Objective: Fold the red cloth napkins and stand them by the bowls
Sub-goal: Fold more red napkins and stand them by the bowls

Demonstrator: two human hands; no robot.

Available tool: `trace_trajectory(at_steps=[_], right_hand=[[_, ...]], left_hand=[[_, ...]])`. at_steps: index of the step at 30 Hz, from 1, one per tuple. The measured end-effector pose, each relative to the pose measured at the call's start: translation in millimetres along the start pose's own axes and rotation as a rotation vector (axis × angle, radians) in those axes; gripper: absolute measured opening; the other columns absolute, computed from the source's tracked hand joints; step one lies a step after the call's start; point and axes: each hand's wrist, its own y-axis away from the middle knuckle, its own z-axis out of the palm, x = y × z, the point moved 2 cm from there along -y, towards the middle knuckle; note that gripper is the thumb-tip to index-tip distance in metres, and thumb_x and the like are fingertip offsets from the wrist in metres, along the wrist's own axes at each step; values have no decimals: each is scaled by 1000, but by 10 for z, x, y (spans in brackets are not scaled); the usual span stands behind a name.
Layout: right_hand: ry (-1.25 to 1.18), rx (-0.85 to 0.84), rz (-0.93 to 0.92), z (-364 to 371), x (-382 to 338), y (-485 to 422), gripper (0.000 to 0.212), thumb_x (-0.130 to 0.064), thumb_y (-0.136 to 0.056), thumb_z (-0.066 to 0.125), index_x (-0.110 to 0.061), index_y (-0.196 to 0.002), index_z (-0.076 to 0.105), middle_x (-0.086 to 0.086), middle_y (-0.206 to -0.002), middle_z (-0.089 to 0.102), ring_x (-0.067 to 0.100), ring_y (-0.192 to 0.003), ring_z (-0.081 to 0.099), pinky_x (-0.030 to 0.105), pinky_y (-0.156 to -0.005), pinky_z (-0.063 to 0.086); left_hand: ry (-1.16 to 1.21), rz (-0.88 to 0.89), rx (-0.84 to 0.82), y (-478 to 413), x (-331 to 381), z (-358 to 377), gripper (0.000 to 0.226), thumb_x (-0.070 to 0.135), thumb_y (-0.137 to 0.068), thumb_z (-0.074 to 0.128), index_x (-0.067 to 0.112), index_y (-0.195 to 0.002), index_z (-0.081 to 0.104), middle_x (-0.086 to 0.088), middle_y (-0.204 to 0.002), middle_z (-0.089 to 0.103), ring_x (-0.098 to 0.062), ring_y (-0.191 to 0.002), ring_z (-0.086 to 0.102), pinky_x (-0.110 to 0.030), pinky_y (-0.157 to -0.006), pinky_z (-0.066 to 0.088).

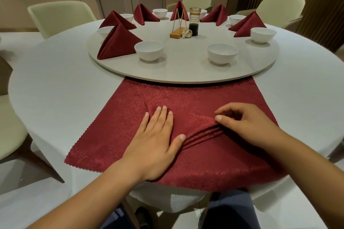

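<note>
A stack of flat red napkins [111, 135] lies on the white table in front of me, its far edge tucked under the turntable [186, 72]. My left hand [156, 141] presses flat on the top napkin with straight fingers. My right hand [243, 122] pinches a raised fold of the same cloth, which ripples between the two hands. Several folded red napkins stand on the turntable, the nearest one [117, 42] beside a white bowl [149, 50]. Another white bowl [222, 53] stands with no napkin next to it.
A dark glass jar [194, 22] and a wooden stand with thin sticks [177, 30] sit at the turntable's middle. More white bowls ring its rim. Pale green chairs [59, 16] surround the round table [55, 89]. My knees show below the table edge.
</note>
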Motion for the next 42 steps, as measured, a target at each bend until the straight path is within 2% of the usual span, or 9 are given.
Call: trace_trajectory(at_steps=[5,9,14,18,25,33,37,39,42], right_hand=[[60,-145,58,-44,-50,-126,12,-31,-82,81,-27,-92,76,-11,-83,74,-3,-71,65,8,-63,44],[-21,-244,146,-39,-66,-142,16,-24,-82,82,-22,-96,74,1,-79,72,9,-61,63,23,-51,48],[-71,-182,205,-6,-47,-140,19,-22,-81,83,-13,-95,72,8,-79,70,14,-59,64,27,-46,50],[-126,-184,256,1,-51,-130,19,-16,-81,82,-4,-91,72,8,-72,65,15,-57,62,29,-48,54],[-239,-166,295,40,-50,-85,12,-10,-87,76,-1,-94,71,10,-60,63,15,-47,59,25,-39,47],[-411,-244,388,47,-51,-41,27,3,-81,78,0,-105,66,17,-75,71,29,-68,73,29,-55,59],[-397,-241,378,32,-24,-84,15,3,-85,74,2,-98,67,14,-70,68,20,-62,68,24,-54,55],[-339,-247,367,17,-32,-111,5,-1,-88,72,-1,-91,68,11,-63,64,14,-55,62,21,-50,50],[-211,-299,349,-6,-59,-155,8,-5,-92,69,-6,-85,65,5,-56,59,8,-46,53,18,-46,43]], left_hand=[[5,27,65,3,-31,32,86,76,-90,-5,27,-160,-13,4,-166,-23,-6,-148,-31,-37,-124,-15],[67,63,146,20,-46,-3,89,79,-89,9,29,-162,5,5,-169,-10,-6,-152,-22,-39,-126,-11],[85,110,183,27,-67,-12,86,79,-90,19,29,-161,19,4,-170,1,-7,-154,-13,-40,-127,-4],[70,118,168,24,-67,-15,87,79,-90,17,29,-161,18,3,-170,2,-8,-155,-12,-40,-127,-4],[29,109,140,10,-54,-26,88,78,-89,12,29,-161,12,3,-170,2,-9,-155,-11,-39,-127,-6],[-8,126,157,2,-46,-20,85,76,-92,14,26,-162,13,1,-170,3,-10,-155,-9,-43,-127,-5],[-90,160,184,-12,-36,-90,80,72,-96,16,24,-161,17,-2,-170,4,-14,-156,-9,-43,-127,-5],[-112,154,163,-20,-27,-118,81,71,-96,10,24,-162,14,-2,-170,0,-14,-155,-13,-41,-126,-7],[-111,116,102,-28,-21,-87,86,72,-93,1,23,-163,5,-2,-170,-8,-14,-154,-19,-39,-126,-11]])
